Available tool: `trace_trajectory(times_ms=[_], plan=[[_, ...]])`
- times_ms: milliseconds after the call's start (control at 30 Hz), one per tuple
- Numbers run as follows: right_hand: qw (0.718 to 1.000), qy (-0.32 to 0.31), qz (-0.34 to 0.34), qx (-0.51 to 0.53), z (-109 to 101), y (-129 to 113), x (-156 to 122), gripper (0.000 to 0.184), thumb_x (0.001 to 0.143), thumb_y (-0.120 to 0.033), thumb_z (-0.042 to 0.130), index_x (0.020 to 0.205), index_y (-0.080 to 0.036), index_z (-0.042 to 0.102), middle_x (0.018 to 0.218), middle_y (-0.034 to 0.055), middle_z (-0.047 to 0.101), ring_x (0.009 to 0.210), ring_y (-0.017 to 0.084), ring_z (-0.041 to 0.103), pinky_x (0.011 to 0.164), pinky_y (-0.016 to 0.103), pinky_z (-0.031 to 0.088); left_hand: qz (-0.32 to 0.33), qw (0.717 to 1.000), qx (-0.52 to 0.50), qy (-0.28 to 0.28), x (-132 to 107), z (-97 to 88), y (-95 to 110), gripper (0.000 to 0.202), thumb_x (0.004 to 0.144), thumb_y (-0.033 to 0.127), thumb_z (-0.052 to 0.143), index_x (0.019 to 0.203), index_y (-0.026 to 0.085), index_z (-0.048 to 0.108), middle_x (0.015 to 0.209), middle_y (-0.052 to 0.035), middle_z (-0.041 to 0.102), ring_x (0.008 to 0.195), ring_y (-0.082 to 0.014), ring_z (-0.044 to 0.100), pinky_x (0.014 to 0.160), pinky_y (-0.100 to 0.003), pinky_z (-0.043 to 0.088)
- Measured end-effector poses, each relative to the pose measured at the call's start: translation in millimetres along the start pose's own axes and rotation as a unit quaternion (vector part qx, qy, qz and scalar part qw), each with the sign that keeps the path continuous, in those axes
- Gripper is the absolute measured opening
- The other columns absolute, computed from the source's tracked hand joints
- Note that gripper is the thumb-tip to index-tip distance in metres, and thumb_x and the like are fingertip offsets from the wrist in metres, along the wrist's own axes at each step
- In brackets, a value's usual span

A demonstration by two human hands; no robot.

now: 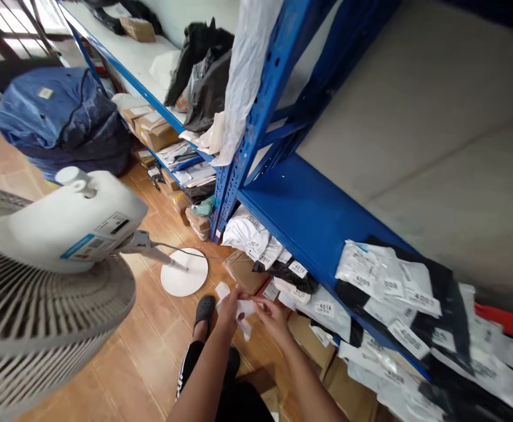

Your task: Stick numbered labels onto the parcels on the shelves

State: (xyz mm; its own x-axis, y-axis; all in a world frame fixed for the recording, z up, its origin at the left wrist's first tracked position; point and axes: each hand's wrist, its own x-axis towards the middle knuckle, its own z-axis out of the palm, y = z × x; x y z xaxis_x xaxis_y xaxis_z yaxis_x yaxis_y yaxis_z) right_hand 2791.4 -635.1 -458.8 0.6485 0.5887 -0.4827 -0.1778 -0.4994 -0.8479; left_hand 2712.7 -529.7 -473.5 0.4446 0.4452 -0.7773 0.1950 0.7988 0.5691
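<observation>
Low in front of me, my left hand (229,309) and my right hand (272,319) are close together over the floor. Between them is a white paper strip (245,307), with loose ends hanging below and past my left hand. The left fingers are closed around the strip. My right thumb and fingers pinch its other side; fine detail at the fingertips is too small to make out. Just beyond my hands are a cardboard box (248,272) and several numbered parcels, including a white bag labelled 4014 (324,309).
A blue metal shelf (300,205) stands ahead, its upright (250,129) near the middle. Grey and black parcels (390,281) lie on its right side. A large fan (54,269) fills the left, its round base (184,271) on the floor. A blue sack (58,117) sits behind.
</observation>
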Motion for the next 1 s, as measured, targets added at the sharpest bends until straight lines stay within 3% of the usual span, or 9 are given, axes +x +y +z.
trace_trajectory(times_ms=[133, 200, 300, 400, 500, 667, 767, 833, 1000], plan=[[0.999, -0.043, -0.008, 0.012, -17, -10, -50, 0.045, 0.055, -0.059, 0.072, 0.063, -0.016, 0.065, 0.051, -0.0005, 0.06, 0.049, 0.013, 0.051, 0.051, 0.026, 0.038, 0.072, 0.997, 0.01, 0.019, -42, -7.4, -3, 0.058, 0.062, 0.07, 0.055, 0.078, 0.015, 0.063, 0.073, -0.003, 0.065, 0.049, -0.0106, 0.049, 0.046, -0.023, 0.037], [0.998, -0.04, -0.012, 0.037, -24, -18, -76, 0.046, 0.052, -0.06, 0.073, 0.06, -0.016, 0.064, 0.048, -0.0023, 0.058, 0.047, 0.011, 0.048, 0.05, 0.025, 0.035, 0.175, 0.982, 0.071, 0.011, -67, -11.9, -4, 0.051, 0.066, 0.066, 0.055, 0.07, 0.017, 0.063, 0.07, -0.0026, 0.063, 0.059, -0.0143, 0.054, 0.056, -0.026, 0.042], [0.994, -0.02, -0.002, 0.111, -34, -28, -112, 0.049, 0.047, -0.062, 0.075, 0.06, -0.017, 0.063, 0.051, -0.0017, 0.06, 0.049, 0.012, 0.05, 0.052, 0.026, 0.037, 0.369, 0.893, 0.25, -0.064, -108, -19.2, -10, 0.038, 0.079, 0.052, 0.052, 0.073, 0.018, 0.067, 0.074, -0.0042, 0.063, 0.074, -0.019, 0.058, 0.07, -0.029, 0.045], [0.984, 0.007, 0.008, 0.179, -43, -33, -142, 0.051, 0.045, -0.062, 0.077, 0.063, -0.016, 0.063, 0.058, 0.0005, 0.064, 0.053, 0.014, 0.054, 0.055, 0.027, 0.04, 0.448, 0.809, 0.357, -0.134, -147, -22.9, -16, 0.028, 0.084, 0.042, 0.052, 0.085, 0.02, 0.069, 0.084, -0.0063, 0.066, 0.083, -0.0204, 0.059, 0.078, -0.032, 0.045], [0.979, 0.043, -0.016, 0.197, -50, -32, -166, 0.052, 0.046, -0.063, 0.076, 0.063, -0.017, 0.06, 0.059, 0.0014, 0.064, 0.054, 0.014, 0.054, 0.056, 0.027, 0.041, 0.437, 0.796, 0.383, -0.169, -177, -19.6, -22, 0.025, 0.083, 0.039, 0.054, 0.08, 0.02, 0.069, 0.089, -0.0077, 0.069, 0.088, -0.0221, 0.06, 0.085, -0.035, 0.044], [0.969, 0.136, -0.102, 0.181, -50, -22, -196, 0.05, 0.058, -0.066, 0.066, 0.058, -0.021, 0.046, 0.05, -0.005, 0.049, 0.048, 0.011, 0.043, 0.049, 0.024, 0.035, 0.318, 0.85, 0.325, -0.264, -212, -3.4, -35, 0.046, 0.075, 0.037, 0.063, 0.119, 0.021, 0.056, 0.092, -0.0042, 0.068, 0.083, -0.0194, 0.061, 0.074, -0.029, 0.047], [0.953, 0.209, -0.152, 0.157, -43, -16, -214, 0.047, 0.067, -0.061, 0.062, 0.055, -0.021, 0.04, 0.05, -0.0069, 0.039, 0.05, 0.01, 0.039, 0.051, 0.024, 0.035, 0.294, 0.84, 0.352, -0.29, -226, 3.3, -41, 0.025, 0.074, 0.041, 0.063, 0.082, 0.017, 0.067, 0.07, -0.0009, 0.063, 0.066, -0.015, 0.054, 0.062, -0.024, 0.042], [0.941, 0.243, -0.179, 0.154, -38, -13, -229, 0.04, 0.069, -0.054, 0.064, 0.059, -0.021, 0.045, 0.056, -0.0053, 0.044, 0.055, 0.011, 0.044, 0.055, 0.024, 0.039, 0.277, 0.834, 0.367, -0.305, -231, 2.1, -42, 0.033, 0.077, 0.046, 0.059, 0.064, 0.017, 0.064, 0.061, 0.0003, 0.058, 0.061, -0.0139, 0.05, 0.06, -0.024, 0.04], [0.948, 0.183, -0.189, 0.177, -20, -4, -265, 0.028, 0.072, -0.043, 0.066, 0.087, -0.02, 0.063, 0.082, 0.0031, 0.064, 0.073, 0.016, 0.058, 0.065, 0.027, 0.045, 0.259, 0.784, 0.446, -0.345, -229, -16.0, -37, 0.044, 0.077, 0.055, 0.053, 0.06, 0.016, 0.062, 0.056, 0.0015, 0.053, 0.058, -0.0133, 0.044, 0.058, -0.024, 0.036]])
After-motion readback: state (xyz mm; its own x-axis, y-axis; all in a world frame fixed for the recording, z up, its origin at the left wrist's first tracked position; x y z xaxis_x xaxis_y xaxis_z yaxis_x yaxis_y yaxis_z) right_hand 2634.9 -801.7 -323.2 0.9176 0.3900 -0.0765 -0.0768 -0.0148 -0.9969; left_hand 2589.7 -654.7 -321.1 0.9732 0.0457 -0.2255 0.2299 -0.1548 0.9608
